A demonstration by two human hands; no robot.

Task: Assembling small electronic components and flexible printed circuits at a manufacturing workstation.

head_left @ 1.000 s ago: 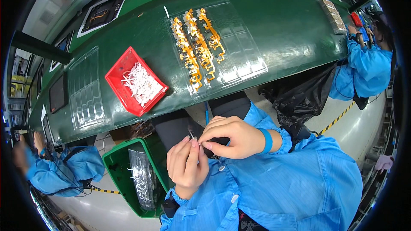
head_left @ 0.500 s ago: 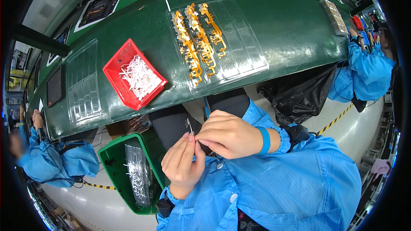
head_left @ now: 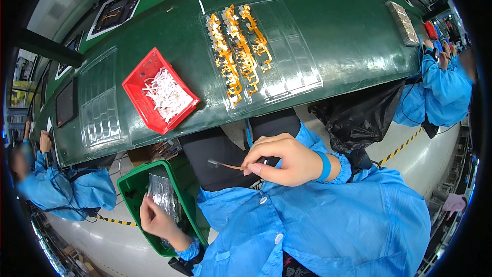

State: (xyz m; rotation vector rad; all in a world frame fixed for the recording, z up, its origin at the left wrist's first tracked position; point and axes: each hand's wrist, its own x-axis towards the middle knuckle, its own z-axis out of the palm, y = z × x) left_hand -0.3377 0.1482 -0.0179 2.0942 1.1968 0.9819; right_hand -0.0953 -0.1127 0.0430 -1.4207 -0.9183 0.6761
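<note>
My right hand (head_left: pixel 279 160) hovers over my lap and pinches a thin orange flex strip (head_left: pixel 223 164) that sticks out to the left. My left hand (head_left: pixel 154 218) is down at the green bin (head_left: pixel 134 182) on my left, touching the clear plastic inside it; I cannot tell whether it grips anything. On the green table lies a clear tray (head_left: pixel 287 77) with several orange flex parts (head_left: pixel 233 56). A red bin (head_left: pixel 141 105) of small white pieces sits to the tray's left.
An empty clear tray (head_left: pixel 100 110) lies at the table's left. A black bag (head_left: pixel 359 115) hangs at the table edge on my right. People in blue coats work at far left (head_left: pixel 56 190) and far right (head_left: pixel 441 82). A stack of trays (head_left: pixel 402 20) sits at the far right.
My left hand has left my right hand and dropped down to the green bin. My right hand keeps the orange strip, now pointing left.
</note>
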